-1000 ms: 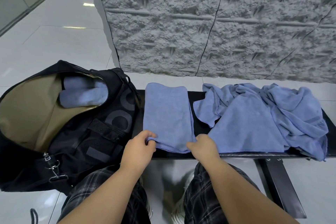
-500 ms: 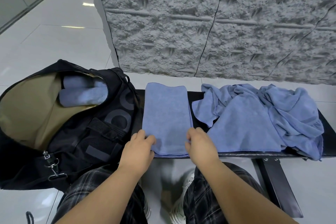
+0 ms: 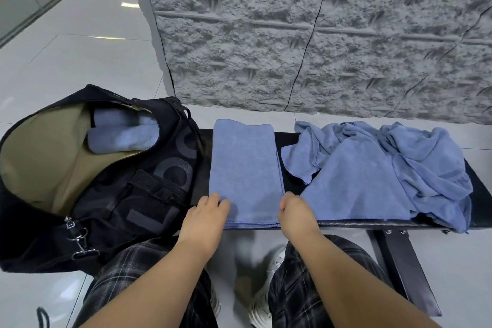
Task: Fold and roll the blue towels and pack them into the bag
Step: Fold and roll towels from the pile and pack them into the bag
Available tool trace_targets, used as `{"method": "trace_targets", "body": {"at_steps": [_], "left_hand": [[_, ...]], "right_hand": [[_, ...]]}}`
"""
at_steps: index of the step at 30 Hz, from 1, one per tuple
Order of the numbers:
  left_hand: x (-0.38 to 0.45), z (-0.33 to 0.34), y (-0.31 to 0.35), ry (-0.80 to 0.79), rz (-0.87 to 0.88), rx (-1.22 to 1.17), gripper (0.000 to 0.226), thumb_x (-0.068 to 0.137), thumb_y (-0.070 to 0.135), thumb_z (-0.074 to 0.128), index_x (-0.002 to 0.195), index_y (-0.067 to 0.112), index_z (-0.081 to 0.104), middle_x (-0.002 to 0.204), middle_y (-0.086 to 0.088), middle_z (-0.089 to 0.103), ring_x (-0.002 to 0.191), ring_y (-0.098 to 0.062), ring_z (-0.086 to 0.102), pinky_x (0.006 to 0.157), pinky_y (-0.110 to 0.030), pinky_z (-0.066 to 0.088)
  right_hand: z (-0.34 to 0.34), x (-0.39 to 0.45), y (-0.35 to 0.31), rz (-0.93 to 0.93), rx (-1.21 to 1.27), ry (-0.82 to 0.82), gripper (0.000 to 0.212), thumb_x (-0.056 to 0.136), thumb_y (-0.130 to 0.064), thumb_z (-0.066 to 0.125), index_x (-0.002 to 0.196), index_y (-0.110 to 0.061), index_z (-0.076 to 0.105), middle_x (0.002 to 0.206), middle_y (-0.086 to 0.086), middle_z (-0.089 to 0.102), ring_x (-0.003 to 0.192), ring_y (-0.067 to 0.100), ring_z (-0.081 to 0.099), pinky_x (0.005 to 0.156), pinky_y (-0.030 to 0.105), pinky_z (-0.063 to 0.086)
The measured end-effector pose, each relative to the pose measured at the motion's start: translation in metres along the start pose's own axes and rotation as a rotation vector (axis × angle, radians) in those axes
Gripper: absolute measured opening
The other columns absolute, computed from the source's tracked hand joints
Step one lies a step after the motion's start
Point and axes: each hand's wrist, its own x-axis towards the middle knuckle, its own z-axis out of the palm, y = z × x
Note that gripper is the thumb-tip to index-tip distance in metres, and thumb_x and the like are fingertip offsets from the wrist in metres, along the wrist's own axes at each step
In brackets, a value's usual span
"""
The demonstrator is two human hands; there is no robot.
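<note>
At the bench's (image 3: 346, 224) near edge my left hand (image 3: 206, 217) and right hand (image 3: 296, 212) curl onto the folded towel's (image 3: 245, 168) near corners; fingertips hidden, grip unclear. Bag (image 3: 149, 194) crowds left, loose towels (image 3: 386, 168) right.

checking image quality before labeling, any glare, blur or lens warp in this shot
Head view: ceiling lights glare as bright streaks on the glossy floor tiles; wide-angle warp bows the bench and stone wall lines; the shoes under the bench look motion-smeared; the folded towel, left hand and right hand are sharp, each casting a soft shadow.
</note>
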Motion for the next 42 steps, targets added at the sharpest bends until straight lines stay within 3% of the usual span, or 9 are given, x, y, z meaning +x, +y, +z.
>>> {"method": "trace_targets", "body": {"at_steps": [5, 11, 14, 19, 26, 29, 33, 38, 42], "left_hand": [[0.0, -0.002, -0.001, -0.099, 0.09, 0.055, 0.061, 0.064, 0.036, 0.081, 0.112, 0.015, 0.048, 0.108, -0.003, 0.045, 0.097, -0.024, 0.049, 0.07, -0.031, 0.046], [0.003, -0.002, -0.002, -0.129, 0.057, 0.018, 0.053, 0.079, -0.011, 0.048, 0.125, 0.012, 0.037, 0.123, -0.005, 0.038, 0.108, -0.024, 0.038, 0.079, -0.03, 0.045], [0.007, 0.004, -0.009, -0.113, 0.067, -0.032, 0.035, 0.082, -0.008, 0.044, 0.11, 0.012, 0.049, 0.117, -0.003, 0.045, 0.104, -0.022, 0.039, 0.087, -0.027, 0.041], [0.01, 0.011, -0.018, 0.04, -0.067, -0.344, 0.027, 0.094, 0.009, 0.042, 0.115, 0.017, 0.056, 0.107, 0.003, 0.052, 0.095, -0.014, 0.039, 0.084, -0.024, 0.04], [0.02, 0.012, -0.024, 0.027, -0.208, -0.572, 0.022, 0.097, 0.011, 0.042, 0.11, 0.01, 0.06, 0.098, -0.004, 0.057, 0.091, -0.018, 0.051, 0.075, -0.024, 0.039], [0.022, 0.012, -0.02, 0.059, -0.215, -0.531, 0.018, 0.097, 0.011, 0.041, 0.107, 0.009, 0.057, 0.092, -0.001, 0.051, 0.084, -0.016, 0.048, 0.068, -0.022, 0.033], [0.021, 0.008, -0.015, 0.154, -0.203, -0.46, 0.005, 0.094, 0.008, 0.047, 0.092, 0.013, 0.048, 0.093, 0.001, 0.042, 0.076, -0.016, 0.043, 0.064, -0.024, 0.032], [0.025, 0.013, -0.017, 0.171, 0.039, -0.251, 0.042, 0.05, -0.025, 0.056, 0.073, 0.011, 0.054, 0.079, 0.0, 0.045, 0.07, -0.017, 0.038, 0.046, -0.032, 0.041], [0.022, 0.02, -0.014, 0.122, 0.214, 0.001, 0.034, 0.041, -0.014, 0.07, 0.06, 0.01, 0.056, 0.07, -0.003, 0.053, 0.066, -0.023, 0.048, 0.048, -0.034, 0.05]], "right_hand": [[-0.003, -0.001, -0.003, -0.23, -0.052, -0.102, 0.033, 0.083, 0.007, 0.047, 0.109, -0.011, 0.057, 0.103, 0.0, 0.035, 0.094, 0.017, 0.04, 0.073, 0.019, 0.029], [0.006, -0.014, -0.005, -0.435, -0.207, -0.084, 0.04, 0.086, -0.04, 0.058, 0.118, -0.018, 0.047, 0.119, -0.001, 0.039, 0.115, 0.019, 0.034, 0.093, 0.028, 0.03], [0.008, -0.014, -0.006, -0.444, -0.256, -0.07, 0.05, 0.081, -0.045, 0.065, 0.117, -0.016, 0.044, 0.12, 0.001, 0.038, 0.114, 0.021, 0.034, 0.091, 0.031, 0.031], [0.009, -0.01, -0.005, -0.444, -0.243, 0.031, 0.02, 0.091, -0.018, 0.054, 0.11, -0.015, 0.048, 0.115, 0.002, 0.045, 0.111, 0.022, 0.039, 0.083, 0.029, 0.03], [-0.005, 0.003, 0.003, -0.204, 0.141, -0.02, 0.011, 0.096, -0.025, 0.05, 0.105, -0.019, 0.053, 0.083, -0.001, 0.046, 0.085, 0.02, 0.044, 0.07, 0.027, 0.036], [-0.001, 0.008, 0.006, -0.092, 0.35, -0.037, 0.003, 0.095, -0.018, 0.054, 0.093, -0.018, 0.051, 0.087, 0.001, 0.051, 0.076, 0.017, 0.048, 0.055, 0.022, 0.036], [0.003, 0.014, 0.008, -0.098, 0.337, 0.035, 0.018, 0.096, -0.011, 0.05, 0.11, -0.01, 0.062, 0.103, 0.001, 0.048, 0.086, 0.016, 0.051, 0.074, 0.021, 0.039], [0.004, 0.013, 0.005, -0.203, 0.172, 0.181, 0.014, 0.088, 0.001, 0.049, 0.09, -0.011, 0.057, 0.091, 0.0, 0.04, 0.077, 0.021, 0.043, 0.07, 0.032, 0.039], [0.007, 0.011, 0.0, -0.262, 0.037, 0.103, 0.038, 0.081, 0.013, 0.044, 0.108, -0.006, 0.063, 0.106, 0.007, 0.054, 0.096, 0.023, 0.049, 0.075, 0.024, 0.038]]}}
